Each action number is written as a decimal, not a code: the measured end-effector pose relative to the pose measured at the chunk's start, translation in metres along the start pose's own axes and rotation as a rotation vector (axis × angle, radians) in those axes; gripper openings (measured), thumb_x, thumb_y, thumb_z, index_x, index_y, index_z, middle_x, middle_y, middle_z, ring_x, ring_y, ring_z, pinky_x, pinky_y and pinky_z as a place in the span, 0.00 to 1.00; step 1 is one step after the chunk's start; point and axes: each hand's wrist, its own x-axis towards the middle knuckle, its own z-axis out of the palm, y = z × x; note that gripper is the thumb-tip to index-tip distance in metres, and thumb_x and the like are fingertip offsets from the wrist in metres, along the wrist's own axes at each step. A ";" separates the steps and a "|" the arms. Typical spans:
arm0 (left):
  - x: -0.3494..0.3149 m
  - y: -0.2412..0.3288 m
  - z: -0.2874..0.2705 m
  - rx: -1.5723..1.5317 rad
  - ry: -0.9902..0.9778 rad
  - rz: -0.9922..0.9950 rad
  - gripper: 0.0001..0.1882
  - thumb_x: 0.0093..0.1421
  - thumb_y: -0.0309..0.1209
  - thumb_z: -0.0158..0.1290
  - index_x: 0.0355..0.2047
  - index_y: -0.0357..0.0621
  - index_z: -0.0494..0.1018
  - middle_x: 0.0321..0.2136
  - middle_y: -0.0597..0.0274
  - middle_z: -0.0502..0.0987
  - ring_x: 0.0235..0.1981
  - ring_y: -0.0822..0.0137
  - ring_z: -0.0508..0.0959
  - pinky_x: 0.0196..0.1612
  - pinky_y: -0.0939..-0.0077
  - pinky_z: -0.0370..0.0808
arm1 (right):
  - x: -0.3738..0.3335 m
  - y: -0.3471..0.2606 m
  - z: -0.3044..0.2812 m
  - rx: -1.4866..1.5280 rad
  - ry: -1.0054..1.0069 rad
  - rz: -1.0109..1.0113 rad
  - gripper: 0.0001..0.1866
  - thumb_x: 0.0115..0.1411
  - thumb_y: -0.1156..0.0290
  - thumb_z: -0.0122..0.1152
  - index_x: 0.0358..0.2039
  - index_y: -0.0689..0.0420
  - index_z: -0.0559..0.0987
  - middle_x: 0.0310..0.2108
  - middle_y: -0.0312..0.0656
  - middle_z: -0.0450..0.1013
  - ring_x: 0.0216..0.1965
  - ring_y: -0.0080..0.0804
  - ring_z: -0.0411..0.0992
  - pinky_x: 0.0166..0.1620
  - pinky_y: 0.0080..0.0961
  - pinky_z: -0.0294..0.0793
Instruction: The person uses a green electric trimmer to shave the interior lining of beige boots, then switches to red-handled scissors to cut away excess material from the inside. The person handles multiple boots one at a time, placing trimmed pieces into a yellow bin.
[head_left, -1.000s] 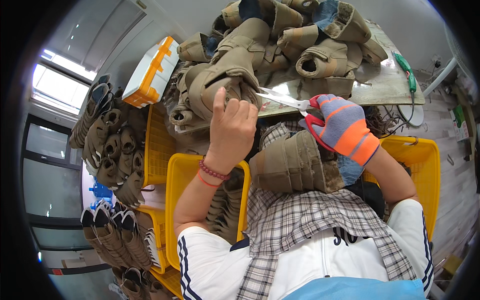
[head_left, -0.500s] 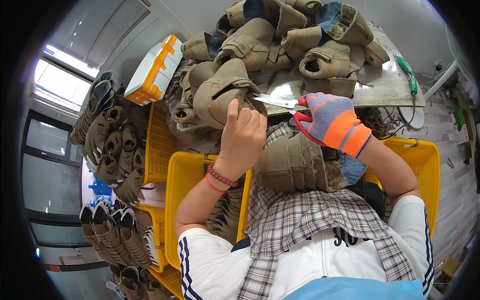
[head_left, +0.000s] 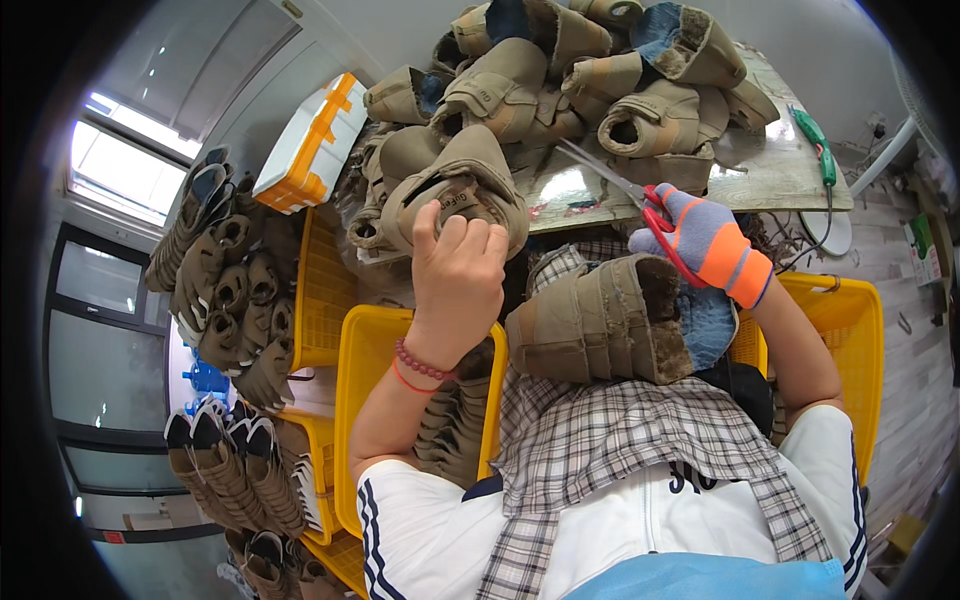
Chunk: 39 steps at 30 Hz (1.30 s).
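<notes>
My bare left hand [head_left: 457,265] has its fingers closed on a khaki shoe upper [head_left: 483,165] over the table's front edge; a slit gapes beside its strap. My right hand [head_left: 715,250], in a grey and orange glove, grips red-handled scissors [head_left: 653,205]. Their blades point up and left over the table and stand apart from the upper. On my lap, across a plaid apron [head_left: 640,430], lies a row of khaki uppers [head_left: 580,330] nested together, with brown fleece and blue lining at the right end.
More uppers [head_left: 500,85] lie heaped on the table [head_left: 775,185], with a green tool [head_left: 822,160] at its right side. Yellow baskets [head_left: 350,420] stand beside me, one holding uppers. Stacked uppers [head_left: 230,290] and a white and orange box [head_left: 312,140] are at the left.
The scissors have moved right, away from the upper, and now point further upward. My left hand has shifted slightly left and down, and the upper has turned so its strap faces me.
</notes>
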 end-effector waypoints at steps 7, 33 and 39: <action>-0.001 -0.035 -0.024 -1.280 0.171 -0.853 0.09 0.57 0.28 0.53 0.37 0.38 0.73 0.33 0.63 0.76 0.34 0.68 0.76 0.40 0.72 0.72 | -0.013 0.009 0.001 0.230 0.135 -0.062 0.27 0.50 0.50 0.65 0.42 0.57 0.73 0.28 0.47 0.75 0.29 0.40 0.75 0.32 0.28 0.72; -0.114 0.020 0.023 -2.179 0.029 -1.785 0.12 0.63 0.26 0.39 0.39 0.28 0.66 0.26 0.60 0.63 0.23 0.72 0.59 0.25 0.80 0.59 | -0.009 -0.037 0.047 -0.629 -0.588 -0.398 0.19 0.48 0.60 0.63 0.39 0.54 0.75 0.31 0.40 0.74 0.33 0.33 0.74 0.34 0.25 0.74; -0.109 0.023 0.023 -2.147 0.079 -1.786 0.11 0.63 0.27 0.39 0.37 0.29 0.66 0.25 0.61 0.63 0.23 0.72 0.59 0.24 0.80 0.59 | -0.004 -0.045 0.046 -0.621 -0.683 -0.392 0.19 0.49 0.58 0.63 0.38 0.54 0.75 0.30 0.39 0.74 0.34 0.32 0.74 0.34 0.25 0.73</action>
